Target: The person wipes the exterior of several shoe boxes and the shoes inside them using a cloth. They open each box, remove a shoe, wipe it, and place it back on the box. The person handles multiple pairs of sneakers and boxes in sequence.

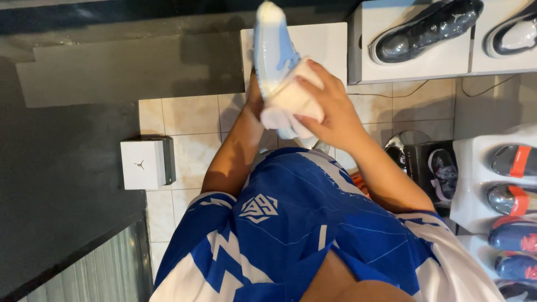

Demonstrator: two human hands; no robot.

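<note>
A light blue and white sneaker (273,51) is held up in front of my chest, toe pointing away from me. My left hand (254,96) grips it from the left and below and is mostly hidden behind the shoe. My right hand (331,107) presses a folded white cloth (292,100) against the sneaker's near side, fingers curled over the cloth. Both forearms rise from my blue and white shirt (291,235).
A white cube box (142,164) stands on the tiled floor (190,114) at left. White display blocks (414,61) at the upper right carry a glossy black sneaker (425,28). Several more sneakers (512,162) sit on white stands at right. A dark step (112,67) runs behind.
</note>
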